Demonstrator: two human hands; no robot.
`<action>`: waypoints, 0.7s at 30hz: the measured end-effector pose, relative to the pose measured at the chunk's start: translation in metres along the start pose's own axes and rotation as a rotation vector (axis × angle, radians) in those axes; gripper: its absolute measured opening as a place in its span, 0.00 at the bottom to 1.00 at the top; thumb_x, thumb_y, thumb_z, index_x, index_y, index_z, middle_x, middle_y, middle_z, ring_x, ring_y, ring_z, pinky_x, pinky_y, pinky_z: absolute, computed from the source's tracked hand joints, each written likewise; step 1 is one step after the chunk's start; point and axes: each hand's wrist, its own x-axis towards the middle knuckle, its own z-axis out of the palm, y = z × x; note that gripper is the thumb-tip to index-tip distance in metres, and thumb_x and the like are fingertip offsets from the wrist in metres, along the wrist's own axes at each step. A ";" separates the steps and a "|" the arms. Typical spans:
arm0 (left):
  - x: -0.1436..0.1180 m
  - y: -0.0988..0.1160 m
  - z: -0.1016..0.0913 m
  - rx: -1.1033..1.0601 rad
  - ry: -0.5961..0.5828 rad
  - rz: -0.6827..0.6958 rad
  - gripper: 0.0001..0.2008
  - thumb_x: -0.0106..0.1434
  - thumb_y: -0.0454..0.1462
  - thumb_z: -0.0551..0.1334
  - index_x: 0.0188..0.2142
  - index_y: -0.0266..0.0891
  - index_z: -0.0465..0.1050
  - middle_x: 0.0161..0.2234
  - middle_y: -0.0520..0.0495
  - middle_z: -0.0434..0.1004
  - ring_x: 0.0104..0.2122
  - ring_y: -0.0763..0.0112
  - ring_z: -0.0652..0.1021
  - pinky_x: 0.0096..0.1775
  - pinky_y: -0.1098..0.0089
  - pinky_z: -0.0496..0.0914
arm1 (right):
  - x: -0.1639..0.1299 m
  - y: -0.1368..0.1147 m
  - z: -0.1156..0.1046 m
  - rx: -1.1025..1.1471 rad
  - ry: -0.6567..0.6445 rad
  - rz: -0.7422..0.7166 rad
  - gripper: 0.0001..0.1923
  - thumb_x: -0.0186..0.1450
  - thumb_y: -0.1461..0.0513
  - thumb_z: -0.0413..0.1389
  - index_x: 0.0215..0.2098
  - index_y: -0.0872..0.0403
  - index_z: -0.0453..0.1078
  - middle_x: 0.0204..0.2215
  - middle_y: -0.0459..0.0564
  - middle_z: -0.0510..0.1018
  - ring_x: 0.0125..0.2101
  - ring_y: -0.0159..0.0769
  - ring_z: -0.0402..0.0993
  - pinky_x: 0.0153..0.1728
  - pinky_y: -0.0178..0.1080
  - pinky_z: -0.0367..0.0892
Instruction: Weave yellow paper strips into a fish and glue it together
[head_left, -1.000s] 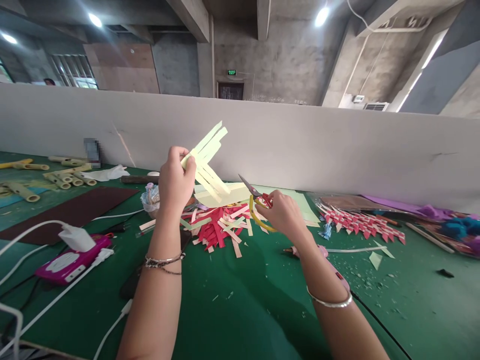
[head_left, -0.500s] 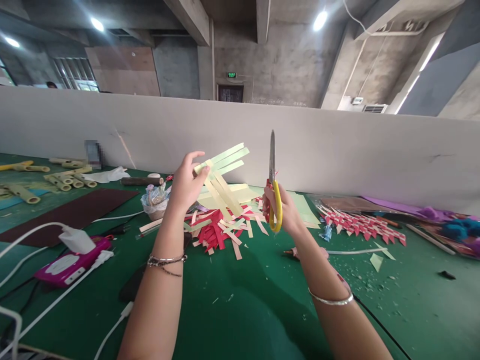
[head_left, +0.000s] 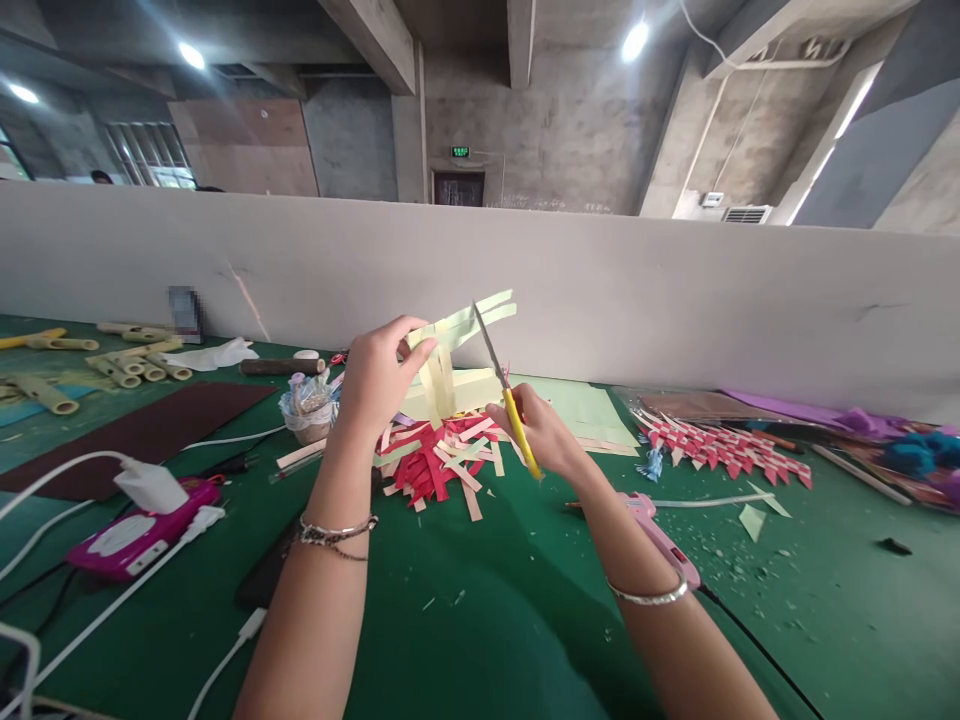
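Note:
My left hand (head_left: 386, 375) pinches a bunch of interwoven pale green and cream paper strips (head_left: 441, 375) between thumb and fingers, held up above the table. Some strips point right, others hang down. Wrapped round the yellow handles of a pair of scissors (head_left: 491, 345) is my right hand (head_left: 541, 425). The blades tilt up to the left and reach the right-pointing strips; I cannot tell whether they are closed on the paper. Beneath both hands lies a pile of red, pink and green paper strips (head_left: 431, 465).
Pale green paper sheets (head_left: 592, 412) lie behind my right hand. A pink glue gun (head_left: 660, 535) rests under my right forearm. Woven red-and-pink paper (head_left: 727, 445) is to the right. At left are a magenta power strip (head_left: 146, 530), white cables, a small basket (head_left: 309, 410) and bamboo pieces (head_left: 135, 365).
My right hand has brought the scissors left, tilting them from upright so the blades meet the strips. My left hand has turned the strips slightly, and the hanging ones point more straight down.

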 end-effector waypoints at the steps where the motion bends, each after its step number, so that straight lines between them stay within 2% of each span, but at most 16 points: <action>1: 0.000 -0.001 0.001 -0.034 0.009 -0.018 0.12 0.57 0.44 0.58 0.38 0.42 0.73 0.21 0.52 0.69 0.24 0.70 0.71 0.31 0.72 0.64 | 0.000 0.001 0.001 -0.020 -0.009 -0.003 0.17 0.59 0.47 0.48 0.28 0.51 0.51 0.25 0.42 0.61 0.25 0.31 0.56 0.26 0.35 0.56; 5: 0.000 -0.004 0.003 -0.162 0.039 -0.071 0.13 0.57 0.44 0.58 0.35 0.40 0.73 0.20 0.53 0.66 0.23 0.72 0.69 0.29 0.74 0.64 | 0.001 0.005 0.004 -0.054 -0.030 -0.029 0.18 0.58 0.48 0.49 0.28 0.51 0.49 0.24 0.41 0.60 0.24 0.30 0.54 0.25 0.34 0.55; 11: 0.002 -0.011 0.006 -0.322 0.073 -0.166 0.14 0.56 0.46 0.58 0.35 0.39 0.71 0.21 0.53 0.66 0.22 0.73 0.68 0.26 0.74 0.63 | 0.001 0.007 0.006 -0.067 -0.046 -0.062 0.18 0.58 0.48 0.50 0.28 0.51 0.48 0.26 0.42 0.62 0.25 0.30 0.56 0.25 0.34 0.56; 16: 0.005 -0.016 0.012 -0.535 0.036 -0.239 0.14 0.53 0.46 0.59 0.34 0.38 0.70 0.26 0.51 0.70 0.25 0.72 0.70 0.28 0.74 0.67 | 0.000 0.005 0.006 -0.118 -0.007 -0.084 0.18 0.57 0.47 0.50 0.29 0.51 0.50 0.27 0.43 0.64 0.24 0.30 0.56 0.23 0.33 0.55; 21: 0.007 -0.018 0.017 -0.631 0.015 -0.277 0.13 0.52 0.45 0.60 0.33 0.39 0.70 0.22 0.53 0.66 0.23 0.74 0.68 0.26 0.75 0.67 | 0.000 0.003 0.006 -0.169 0.074 -0.081 0.18 0.57 0.46 0.48 0.31 0.51 0.54 0.27 0.45 0.67 0.24 0.31 0.59 0.23 0.33 0.53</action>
